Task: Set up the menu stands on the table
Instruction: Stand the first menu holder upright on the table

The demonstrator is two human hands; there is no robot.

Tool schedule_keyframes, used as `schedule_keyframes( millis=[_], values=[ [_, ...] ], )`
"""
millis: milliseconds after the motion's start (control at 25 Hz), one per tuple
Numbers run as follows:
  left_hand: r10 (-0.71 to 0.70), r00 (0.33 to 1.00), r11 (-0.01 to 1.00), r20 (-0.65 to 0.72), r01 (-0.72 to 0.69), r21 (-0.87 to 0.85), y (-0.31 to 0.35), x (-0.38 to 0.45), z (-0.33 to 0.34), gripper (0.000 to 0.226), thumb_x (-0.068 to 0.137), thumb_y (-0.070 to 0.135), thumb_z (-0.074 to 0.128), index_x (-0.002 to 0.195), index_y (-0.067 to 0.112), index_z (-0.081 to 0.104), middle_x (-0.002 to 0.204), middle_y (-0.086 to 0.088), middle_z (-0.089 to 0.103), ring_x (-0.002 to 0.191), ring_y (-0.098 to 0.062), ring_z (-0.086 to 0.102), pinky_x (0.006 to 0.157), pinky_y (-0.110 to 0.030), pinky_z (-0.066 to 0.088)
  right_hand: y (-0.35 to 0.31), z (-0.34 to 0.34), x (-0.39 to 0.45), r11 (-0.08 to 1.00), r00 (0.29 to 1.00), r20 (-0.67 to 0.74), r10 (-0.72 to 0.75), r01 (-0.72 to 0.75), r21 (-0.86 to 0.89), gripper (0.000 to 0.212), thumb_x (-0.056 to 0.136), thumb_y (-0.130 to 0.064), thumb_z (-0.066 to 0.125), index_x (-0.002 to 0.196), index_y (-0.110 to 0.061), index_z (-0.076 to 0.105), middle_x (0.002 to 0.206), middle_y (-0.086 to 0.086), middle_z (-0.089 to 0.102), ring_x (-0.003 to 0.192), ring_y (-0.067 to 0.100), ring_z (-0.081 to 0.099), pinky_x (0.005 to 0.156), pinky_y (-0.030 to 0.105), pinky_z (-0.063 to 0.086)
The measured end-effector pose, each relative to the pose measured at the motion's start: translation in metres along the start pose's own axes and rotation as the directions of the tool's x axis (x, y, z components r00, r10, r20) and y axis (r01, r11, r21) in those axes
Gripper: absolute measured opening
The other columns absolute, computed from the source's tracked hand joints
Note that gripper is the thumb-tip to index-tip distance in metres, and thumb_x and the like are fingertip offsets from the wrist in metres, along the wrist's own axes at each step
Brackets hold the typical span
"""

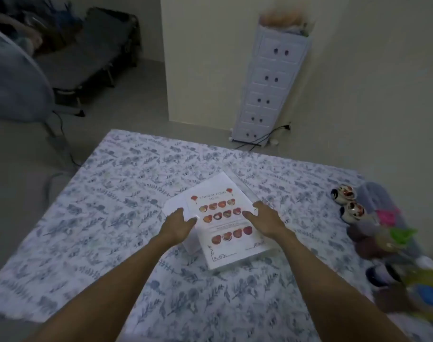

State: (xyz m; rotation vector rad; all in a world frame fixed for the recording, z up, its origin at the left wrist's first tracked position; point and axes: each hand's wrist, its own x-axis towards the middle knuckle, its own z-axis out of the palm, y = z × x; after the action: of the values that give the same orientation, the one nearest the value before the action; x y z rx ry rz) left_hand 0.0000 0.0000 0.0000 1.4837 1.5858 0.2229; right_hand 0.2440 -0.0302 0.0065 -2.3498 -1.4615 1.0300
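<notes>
On the floral-clothed bench [87,218], a Chinese food menu sheet [225,223] lying flat near the middle, left hand [179,222] spread loose on its left edge, right hand [264,217] spread flat on its right edge, cups [347,201] well apart at right.

White menu sheet [225,225] with red dishes; blue-leaf-patterned white tablecloth [99,218].

A white menu sheet [225,225], printed with rows of red and orange dishes, was laid flat and slightly askew near the middle of the table. A clear stand [245,188] was seen along its far right edge, its form blurred.
</notes>
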Motion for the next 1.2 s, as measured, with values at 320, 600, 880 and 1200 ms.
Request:
schedule_keyframes(
  millis=[320,600,880,1200],
  values=[
    [-0.186,0.974,0.943,0.126,0.213,-0.254,-0.033,0.072,0.042,0.023,0.092,0.028,0.057,0.095,0.006,0.063,0.109,-0.018,0.067,0.094,-0.031,0.062,0.087,-0.043,0.052,0.01,0.033,0.056,0.96,0.969,-0.018,0.248,-0.243,0.141,0.055,0.092,-0.035,0.057,0.133,-0.003,0.039,0.129,0.018,0.056,0.116,0.033,0.056,0.086,0.031,0.042],
    [-0.156,0.979,0.917,0.129,0.192,-0.35,-0.043,0.068,0.036,0.022,0.087,0.019,0.068,0.082,0.007,0.049,0.084,-0.015,0.066,0.07,-0.019,0.059,0.057,-0.025,0.048,0.015,0.029,0.056,0.943,0.966,-0.095,0.241,-0.21,0.258,0.048,0.077,-0.026,0.078,0.115,-0.003,0.061,0.116,0.013,0.067,0.104,0.029,0.063,0.085,0.032,0.05],
    [0.089,0.995,0.862,0.054,-0.05,-0.504,-0.031,0.03,0.015,0.025,0.084,0.008,0.07,0.076,0.009,0.046,0.081,-0.019,0.055,0.087,-0.039,0.065,0.077,-0.047,0.061,0.02,-0.011,0.026,0.892,0.987,0.024,0.159,-0.154,0.425,0.046,0.065,-0.022,0.087,0.101,-0.012,0.06,0.106,0.008,0.069,0.097,0.025,0.067,0.085,0.041,0.057],
    [0.342,0.935,0.849,-0.094,-0.35,-0.395,0.062,0.011,0.072,0.021,0.086,0.016,0.068,0.085,0.004,0.051,0.093,-0.01,0.065,0.091,-0.032,0.07,0.074,-0.049,0.062,0.102,-0.082,-0.004,0.86,0.976,-0.211,0.054,0.062,0.507,0.042,0.07,-0.013,0.083,0.11,-0.009,0.07,0.11,0.009,0.073,0.097,0.025,0.069,0.088,0.047,0.057]
  ],
)
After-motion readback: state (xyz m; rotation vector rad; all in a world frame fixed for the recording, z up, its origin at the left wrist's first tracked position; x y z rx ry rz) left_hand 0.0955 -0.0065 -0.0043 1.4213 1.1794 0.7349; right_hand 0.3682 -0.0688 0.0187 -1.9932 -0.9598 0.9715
